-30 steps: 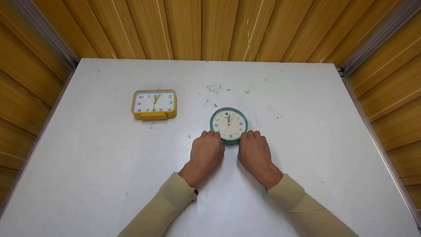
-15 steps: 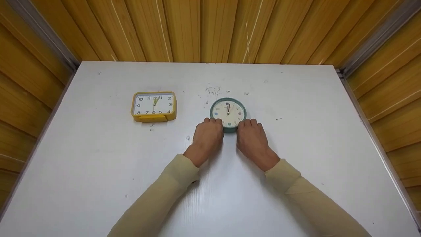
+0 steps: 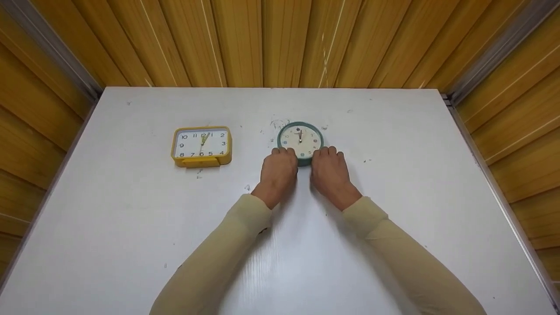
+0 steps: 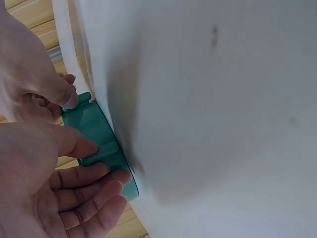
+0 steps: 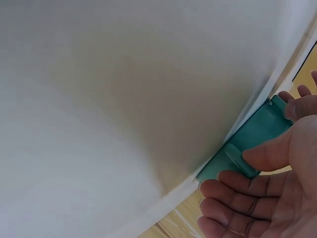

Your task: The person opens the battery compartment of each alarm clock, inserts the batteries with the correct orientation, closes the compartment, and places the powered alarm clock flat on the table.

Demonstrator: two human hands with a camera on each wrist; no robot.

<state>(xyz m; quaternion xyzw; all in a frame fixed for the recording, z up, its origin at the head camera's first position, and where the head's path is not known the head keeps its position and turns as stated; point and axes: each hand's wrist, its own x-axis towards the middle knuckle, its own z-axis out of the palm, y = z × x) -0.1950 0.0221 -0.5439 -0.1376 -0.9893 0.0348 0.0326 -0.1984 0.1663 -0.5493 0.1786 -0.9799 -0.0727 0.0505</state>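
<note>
A round clock [image 3: 307, 139] with a green case and cream dial lies face up on the white table [image 3: 302, 253], a little back of the middle. My left hand [image 3: 279, 173] grips its lower left edge and my right hand [image 3: 329, 173] its lower right edge. In the left wrist view, my left thumb presses a raised foot on the green side [image 4: 89, 124], with the fingers curled beside it. The right wrist view has my right thumb against the other foot of the green case [image 5: 260, 124], fingers on the rim. The fingertips at the dial are partly hidden from above.
To the left lies a yellow rectangular clock [image 3: 201, 146], face up, apart from both hands. Wood-patterned panels [image 3: 284, 43] stand behind the table's back edge and at both sides. Small dark marks [image 3: 280, 122] dot the tabletop.
Both hands have moved the green clock away from me, toward the table's back edge, keeping their grip. The yellow clock keeps its place on the table; the head view has shifted slightly.
</note>
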